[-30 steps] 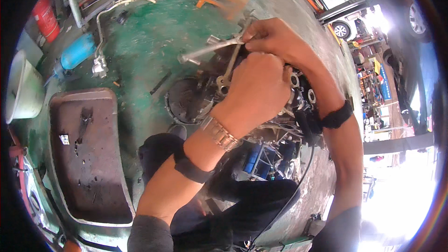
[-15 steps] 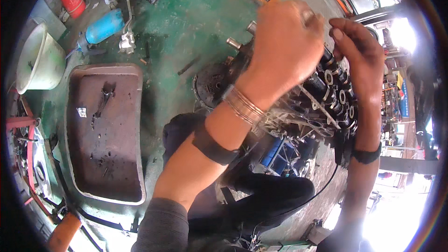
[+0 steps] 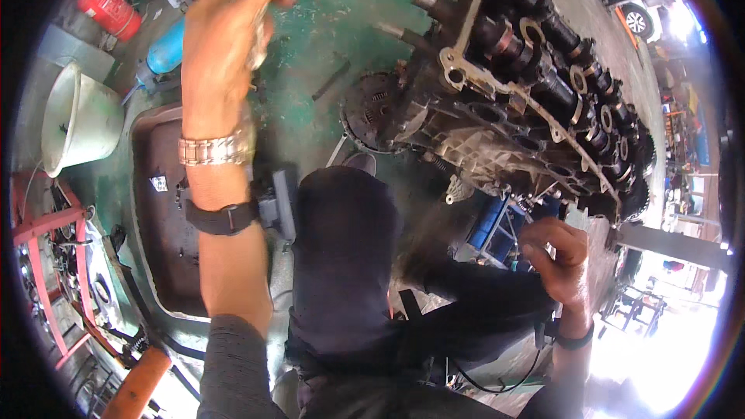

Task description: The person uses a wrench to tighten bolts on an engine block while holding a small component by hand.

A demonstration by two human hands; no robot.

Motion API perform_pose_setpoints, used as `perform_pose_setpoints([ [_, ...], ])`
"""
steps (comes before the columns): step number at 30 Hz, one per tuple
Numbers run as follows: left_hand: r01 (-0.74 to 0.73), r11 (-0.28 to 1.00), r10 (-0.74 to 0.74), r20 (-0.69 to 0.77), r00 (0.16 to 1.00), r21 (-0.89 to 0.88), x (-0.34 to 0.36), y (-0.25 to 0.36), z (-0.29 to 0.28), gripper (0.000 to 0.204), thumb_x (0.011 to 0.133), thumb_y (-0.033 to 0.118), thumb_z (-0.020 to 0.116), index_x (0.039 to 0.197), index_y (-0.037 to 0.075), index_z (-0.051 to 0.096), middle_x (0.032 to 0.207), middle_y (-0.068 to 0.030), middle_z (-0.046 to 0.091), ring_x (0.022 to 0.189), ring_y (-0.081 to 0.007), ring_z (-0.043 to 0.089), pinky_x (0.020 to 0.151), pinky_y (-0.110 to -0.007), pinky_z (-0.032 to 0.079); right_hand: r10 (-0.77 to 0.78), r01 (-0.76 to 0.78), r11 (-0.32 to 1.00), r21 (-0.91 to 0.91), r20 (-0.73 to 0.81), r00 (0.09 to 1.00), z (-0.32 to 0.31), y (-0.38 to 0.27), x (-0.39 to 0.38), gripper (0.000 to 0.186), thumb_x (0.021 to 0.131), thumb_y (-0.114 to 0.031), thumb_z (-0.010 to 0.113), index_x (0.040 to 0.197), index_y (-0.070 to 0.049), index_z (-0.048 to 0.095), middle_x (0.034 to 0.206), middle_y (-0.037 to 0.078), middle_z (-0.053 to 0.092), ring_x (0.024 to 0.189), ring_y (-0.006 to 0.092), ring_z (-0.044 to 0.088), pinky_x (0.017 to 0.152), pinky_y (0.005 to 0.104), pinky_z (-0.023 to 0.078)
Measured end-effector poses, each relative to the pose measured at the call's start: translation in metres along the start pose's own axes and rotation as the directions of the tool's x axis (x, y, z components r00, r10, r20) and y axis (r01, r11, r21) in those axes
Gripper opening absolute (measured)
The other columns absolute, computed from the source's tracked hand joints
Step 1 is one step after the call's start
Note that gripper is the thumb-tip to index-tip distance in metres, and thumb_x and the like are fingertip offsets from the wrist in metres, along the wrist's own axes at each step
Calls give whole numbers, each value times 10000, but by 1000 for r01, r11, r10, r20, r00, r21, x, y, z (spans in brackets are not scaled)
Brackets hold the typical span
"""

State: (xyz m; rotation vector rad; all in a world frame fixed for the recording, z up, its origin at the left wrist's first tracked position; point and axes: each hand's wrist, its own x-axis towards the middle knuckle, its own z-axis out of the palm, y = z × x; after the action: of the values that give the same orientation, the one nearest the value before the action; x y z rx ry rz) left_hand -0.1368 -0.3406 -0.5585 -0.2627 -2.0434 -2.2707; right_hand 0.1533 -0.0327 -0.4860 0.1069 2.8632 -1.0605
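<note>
From where I stand, the person's two hands are well apart, and neither grip touches the engine (image 3: 504,136). That dark, oily block lies between them, well to the right of the left grip and just beyond the right one, its camshafts (image 3: 543,81) bared along the top.

The left hand (image 3: 221,43) is raised, fingers stretched forward and blurred. Something pale and shiny shows along the fingers, but I can't tell whether the grip holds it. Nearer the body than that grip lies the brown tray (image 3: 167,252); to its left stand the blue cylinder (image 3: 164,48) and the pale bucket (image 3: 93,124). A round, dark disc (image 3: 374,112) sits to its right, beside the engine.

The right hand (image 3: 555,260) hangs low on the near side of the engine, its fingers curled in narrowly; whether anything is pinched there I can't make out. A blue piece (image 3: 487,233) is just left of that grip.

I'd judge this a pause between spells of handwork on the engine's top. Any return there calls for the right grip to rise and reach forward, and the left to come back across the knee (image 3: 345,217).
</note>
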Motion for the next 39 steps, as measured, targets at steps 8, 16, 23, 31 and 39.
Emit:
perform_pose_setpoints([
  [8,463,714,-578,69,813,526,-91,-235,-64,247,846,301,732,820,57,705,673,32,601,568,-90,518,521,-266,417,388,-365,889,277,-30,921,48,84,-43,91,864,-6,689,952,14,702,781,59,696,672,94,619,627,244,486],
  [16,378,681,-612,205,764,627,-157,-360,-30,248,723,279,665,715,32,686,712,-171,655,648,-326,649,619,-415,506,400,-405,875,265,76,914,75,113,-26,151,852,60,667,996,25,693,827,76,700,694,102,648,614,238,512],
  [23,164,530,-580,215,785,832,-146,-380,3,321,729,341,733,758,24,695,759,-192,663,769,-381,654,694,-477,515,402,-429,878,211,161,902,85,120,-4,138,859,43,662,989,12,695,848,81,709,698,107,656,618,241,511],
  [31,-5,334,-621,224,751,943,-159,-425,17,248,805,250,661,865,17,721,907,-212,695,877,-403,670,772,-479,545,391,-418,890,182,169,905,90,125,1,158,848,16,689,1005,-6,697,862,92,713,739,126,669,655,268,519],
  [39,79,276,-659,128,741,958,-168,-434,7,294,791,220,601,910,-21,719,979,-244,692,938,-444,660,821,-479,543,395,-431,878,208,194,898,92,133,-4,170,854,-16,700,1023,-7,690,924,108,714,747,171,690,651,287,538],
])
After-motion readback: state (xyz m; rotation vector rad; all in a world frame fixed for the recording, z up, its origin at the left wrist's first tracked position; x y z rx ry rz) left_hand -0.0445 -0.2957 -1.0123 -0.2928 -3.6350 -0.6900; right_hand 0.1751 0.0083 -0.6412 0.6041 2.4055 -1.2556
